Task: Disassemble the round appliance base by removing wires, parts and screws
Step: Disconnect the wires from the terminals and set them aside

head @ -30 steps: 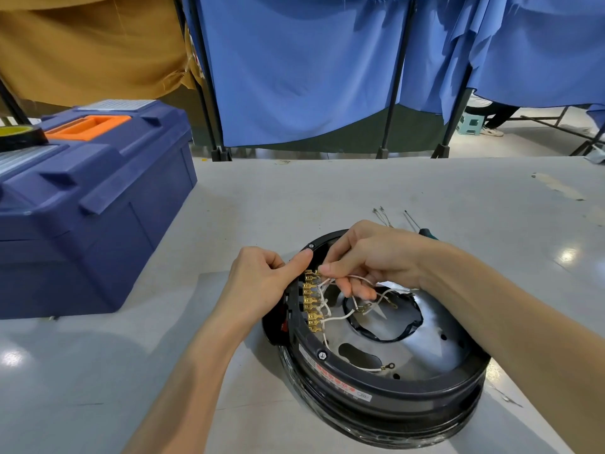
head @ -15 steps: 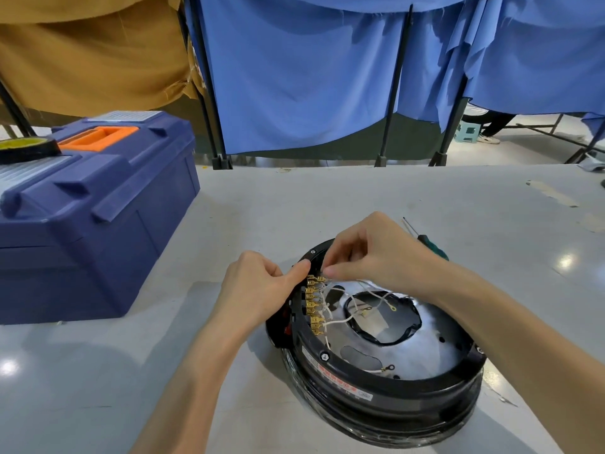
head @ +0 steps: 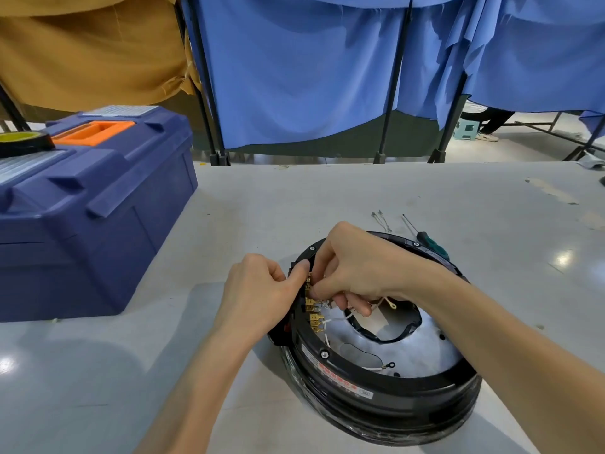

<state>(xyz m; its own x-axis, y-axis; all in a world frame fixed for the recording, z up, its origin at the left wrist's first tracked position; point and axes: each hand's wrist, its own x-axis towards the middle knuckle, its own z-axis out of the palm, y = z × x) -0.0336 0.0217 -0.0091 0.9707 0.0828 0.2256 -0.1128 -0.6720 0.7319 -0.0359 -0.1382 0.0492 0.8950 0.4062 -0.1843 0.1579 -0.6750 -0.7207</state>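
The round appliance base (head: 376, 398) sits on the near right part of the grey table (head: 294, 198), turned bottom up. It is a thick black ring with a white-and-red label on its near wall. Inside is a shiny silver plate with one large round opening in the middle. I count three screw heads on the black rim.

Down the left inner edge runs a row of brass terminals (head: 313, 317); three show clearly below the hands. Thin white wires (head: 337, 317) run from them across the plate, and two end in ring lugs I can see.

The left hand (head: 258, 296) is clenched against the outer rim, with the thumb tip pressed at the top of the terminal row. The right hand (head: 353, 270) reaches over the ring, its thumb and fingers pinching a wire at the topmost terminal.

Just beyond the base lies one screwdriver (head: 429, 242) with a green handle. Near it is a small bundle of loose wires (head: 381, 219).

Far left stands one dark blue toolbox (head: 91, 204) with an orange handle, and a yellow tape roll (head: 23, 142) rests on its lid.
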